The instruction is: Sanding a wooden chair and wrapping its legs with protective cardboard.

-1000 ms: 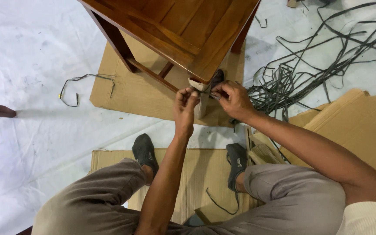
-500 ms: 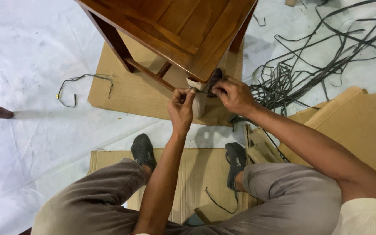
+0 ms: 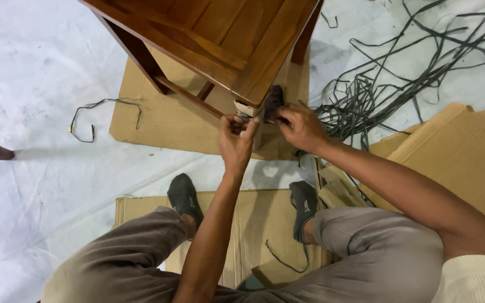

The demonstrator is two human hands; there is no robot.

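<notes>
A brown wooden table (image 3: 214, 39) stands on a cardboard sheet (image 3: 164, 120) in front of me. Its near leg (image 3: 251, 115) is wrapped in pale cardboard just below the corner. My left hand (image 3: 234, 143) pinches a thin dark strap (image 3: 258, 116) against that wrapping. On the other side of the leg my right hand (image 3: 298, 128) grips the same strap, with a dark bunch of it (image 3: 273, 101) sticking up past the fingers. The strap between my hands is mostly hidden by my fingers.
A tangle of dark straps (image 3: 399, 73) lies at the right on the white floor covering (image 3: 35, 84). Folded cardboard (image 3: 456, 151) is stacked at the right. Another cardboard sheet (image 3: 254, 224) is under my feet. A loose strap piece (image 3: 94, 112) lies at the left.
Both hands have stayed at the wrapped leg, shifting slightly up and left in the view. My left hand has closed in tighter against the leg.
</notes>
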